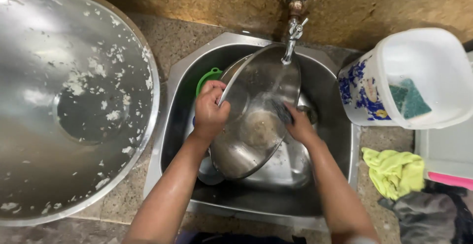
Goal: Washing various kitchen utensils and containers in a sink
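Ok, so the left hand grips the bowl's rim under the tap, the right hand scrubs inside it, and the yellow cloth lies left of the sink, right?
Not quite: the head view shows the yellow cloth lying right of the sink, not left. The rest holds: the left hand grips the bowl at its rim under the tap, and the right hand scrubs inside it.

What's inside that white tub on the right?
Inside the white tub, a green sponge leans against the near wall. The rest of the inside looks bare, though the floor below the near wall is hidden.
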